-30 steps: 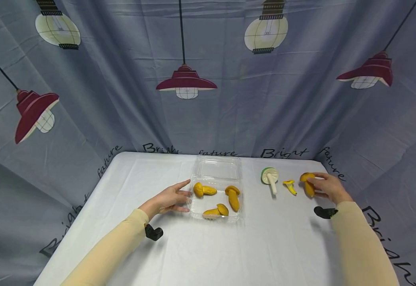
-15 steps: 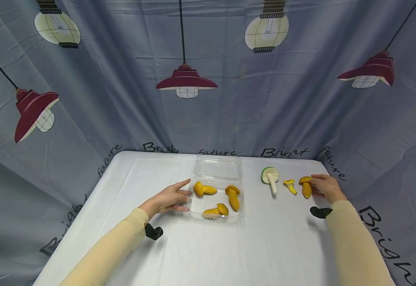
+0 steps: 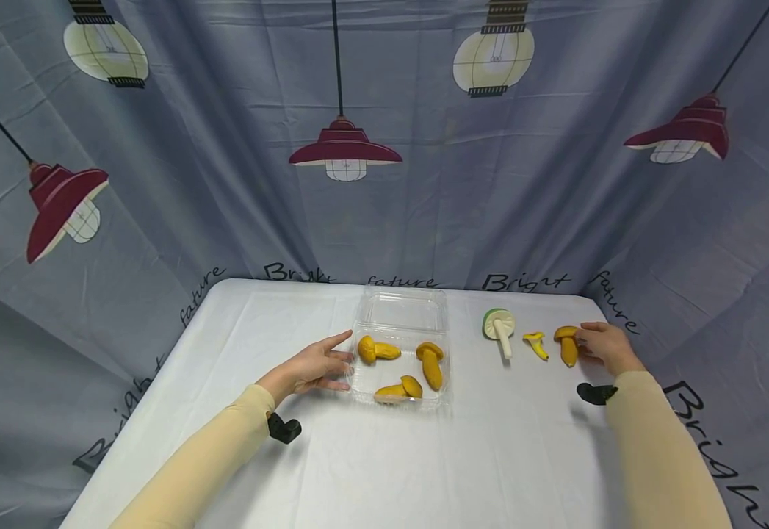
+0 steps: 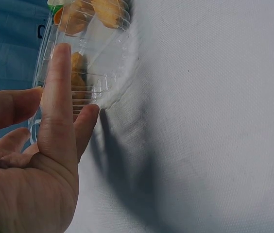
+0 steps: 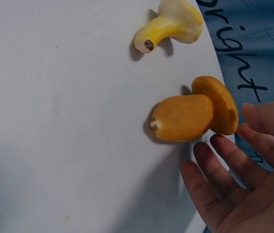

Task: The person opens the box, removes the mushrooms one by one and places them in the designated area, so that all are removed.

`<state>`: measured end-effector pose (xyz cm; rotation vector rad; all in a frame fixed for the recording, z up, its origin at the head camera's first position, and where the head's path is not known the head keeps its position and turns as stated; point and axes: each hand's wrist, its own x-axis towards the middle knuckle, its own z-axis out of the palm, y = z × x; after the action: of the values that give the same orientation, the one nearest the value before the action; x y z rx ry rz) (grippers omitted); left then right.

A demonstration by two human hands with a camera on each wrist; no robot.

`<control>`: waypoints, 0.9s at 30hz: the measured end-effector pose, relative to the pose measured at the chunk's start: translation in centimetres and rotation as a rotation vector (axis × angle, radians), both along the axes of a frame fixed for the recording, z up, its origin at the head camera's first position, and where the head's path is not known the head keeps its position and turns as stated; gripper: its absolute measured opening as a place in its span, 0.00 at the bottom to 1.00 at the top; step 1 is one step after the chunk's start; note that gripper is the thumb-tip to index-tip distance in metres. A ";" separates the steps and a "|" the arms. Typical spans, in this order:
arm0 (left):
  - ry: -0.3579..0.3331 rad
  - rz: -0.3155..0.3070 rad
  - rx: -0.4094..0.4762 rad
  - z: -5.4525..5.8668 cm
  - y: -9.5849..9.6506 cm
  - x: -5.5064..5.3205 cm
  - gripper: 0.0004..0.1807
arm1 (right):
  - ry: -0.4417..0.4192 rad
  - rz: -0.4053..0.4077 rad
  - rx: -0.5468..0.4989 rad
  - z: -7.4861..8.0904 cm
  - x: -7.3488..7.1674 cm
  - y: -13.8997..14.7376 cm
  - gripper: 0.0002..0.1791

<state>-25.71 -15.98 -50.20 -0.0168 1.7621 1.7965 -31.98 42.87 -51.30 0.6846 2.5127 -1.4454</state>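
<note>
My left hand point(image 3: 316, 367) rests with fairly straight, spread fingers at the left wall of a clear plastic clamshell box point(image 3: 366, 388); in the left wrist view its fingers point(image 4: 58, 97) lie along that wall. Inside the open box lie three toy mushrooms, one at the left point(image 3: 377, 351), one at the right point(image 3: 431, 365) and one at the front point(image 3: 400, 389). Beside an orange-brown toy mushroom point(image 5: 188, 114) on the table is my right hand point(image 5: 253, 179), fingers relaxed and not around it. That mushroom point(image 3: 567, 345) lies on its side, cap toward the back.
Left of the orange-brown mushroom lie a small yellow mushroom point(image 3: 536, 345) and a white-stemmed mushroom with a green-edged cap point(image 3: 499, 330). The box's lid point(image 3: 402, 312) is folded back. A lamp-printed curtain point(image 3: 384, 220) hangs right behind the white table point(image 3: 384, 470).
My right hand has lowered the orange-brown mushroom onto the table, a little leftward, and its fingers have let go. My left hand and the box have stayed still.
</note>
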 end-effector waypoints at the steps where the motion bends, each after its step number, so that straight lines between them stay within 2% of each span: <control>1: 0.001 -0.001 -0.001 0.0 0.0 0.0 0.48 | 0.002 -0.002 0.011 0.2 0.0 0.2 0.31; 5: 0.008 -0.007 0.000 0.2 0.0 0.0 0.47 | 0.019 0.018 0.035 1.1 0.4 0.8 0.32; 13: 0.009 -0.002 -0.016 0.2 0.1 -0.1 0.48 | 0.070 0.117 0.045 2.7 1.2 0.9 0.35; 21: 0.004 0.005 -0.016 0.2 0.2 -0.1 0.48 | 0.102 0.105 0.043 3.4 0.9 -0.3 0.35; 27: 0.006 0.014 -0.016 0.3 0.2 0.1 0.47 | 0.148 0.130 0.038 3.9 0.6 -1.5 0.34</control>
<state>-25.66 -15.73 -49.88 -0.0307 1.7848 1.7945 -31.41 41.39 -47.39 0.4252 2.6461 -1.4565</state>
